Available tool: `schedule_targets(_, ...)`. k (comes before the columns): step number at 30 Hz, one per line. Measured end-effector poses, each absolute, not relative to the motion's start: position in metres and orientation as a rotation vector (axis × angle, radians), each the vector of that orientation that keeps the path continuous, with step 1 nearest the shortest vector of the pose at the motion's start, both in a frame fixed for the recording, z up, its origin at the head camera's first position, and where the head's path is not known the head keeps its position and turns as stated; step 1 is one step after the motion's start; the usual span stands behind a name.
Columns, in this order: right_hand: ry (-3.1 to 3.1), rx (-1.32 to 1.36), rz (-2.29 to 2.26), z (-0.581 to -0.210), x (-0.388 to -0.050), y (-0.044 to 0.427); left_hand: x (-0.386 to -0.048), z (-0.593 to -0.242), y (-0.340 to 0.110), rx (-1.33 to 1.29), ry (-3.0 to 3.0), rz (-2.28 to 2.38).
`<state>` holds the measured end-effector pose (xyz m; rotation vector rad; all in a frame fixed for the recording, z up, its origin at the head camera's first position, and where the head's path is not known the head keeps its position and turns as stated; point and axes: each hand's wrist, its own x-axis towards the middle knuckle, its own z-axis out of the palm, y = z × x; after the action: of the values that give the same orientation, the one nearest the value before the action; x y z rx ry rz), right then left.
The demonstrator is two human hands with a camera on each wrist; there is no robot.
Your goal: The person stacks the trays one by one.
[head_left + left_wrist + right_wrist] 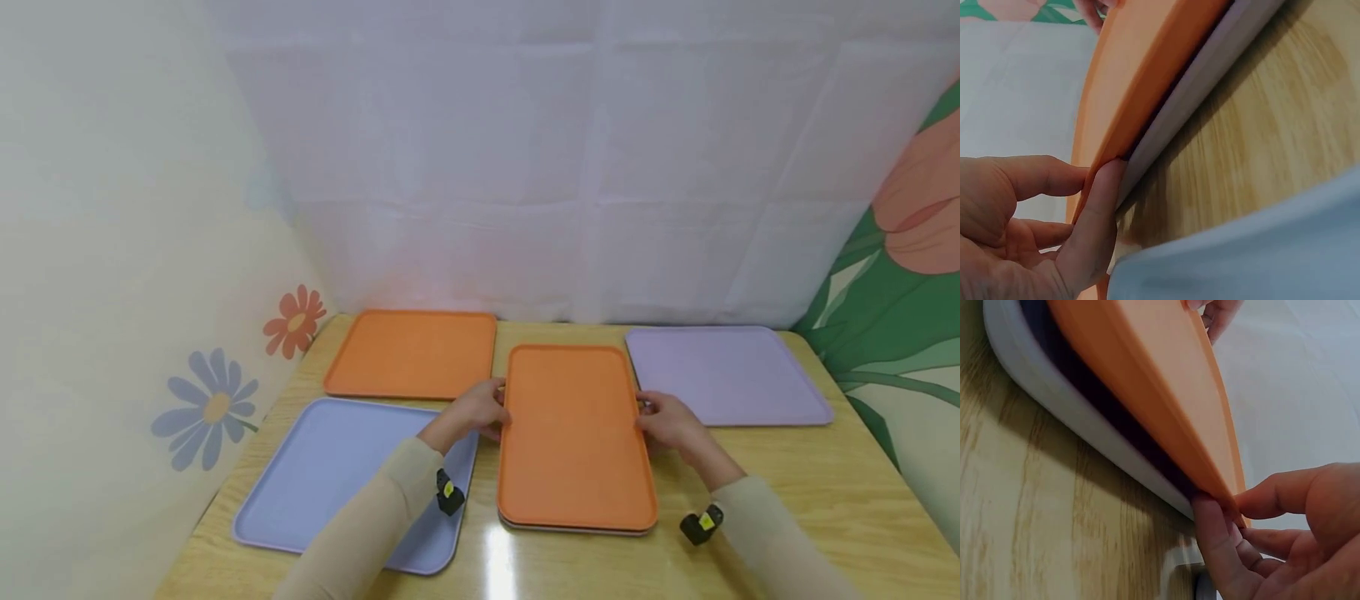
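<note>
Pinching the middle orange tray (577, 437) at both long edges, the person at the table (592, 575) has the left hand (478, 408) at its nine o'clock side and the right hand (667, 419) at three. From where I stand, both sets of fingers are bent and closed on the rim; close up, in each wrist view, a fingertip is tucked into the seam under the orange edge. Beneath lies a pale tray (1022, 365), its rim peeping out at six o'clock, with a dark band between the two; I can't tell how much of that is real gap.

Round about, a second orange tray (412, 354) lies at ten to eleven o'clock, a blue tray (322, 467) at eight to nine, under the left forearm, and a lilac tray (727, 375) at one to two.

I'd call this the step of parting the top tray from the one below. To my mind the next move calls for both hands rising evenly, with the pinch kept to the orange rim alone; a finger hooked too low could drag the pale tray along or tip the load.
</note>
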<state>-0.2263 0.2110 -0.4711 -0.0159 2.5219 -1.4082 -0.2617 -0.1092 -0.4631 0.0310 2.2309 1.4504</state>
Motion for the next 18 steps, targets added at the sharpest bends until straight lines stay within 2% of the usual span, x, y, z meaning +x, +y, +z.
schedule_targets(18, 2.704, -0.071, -1.082, -0.4747, -0.2244, 0.2083, -0.2604, -0.4695, -0.1078, 0.085, 2.315, 1.306)
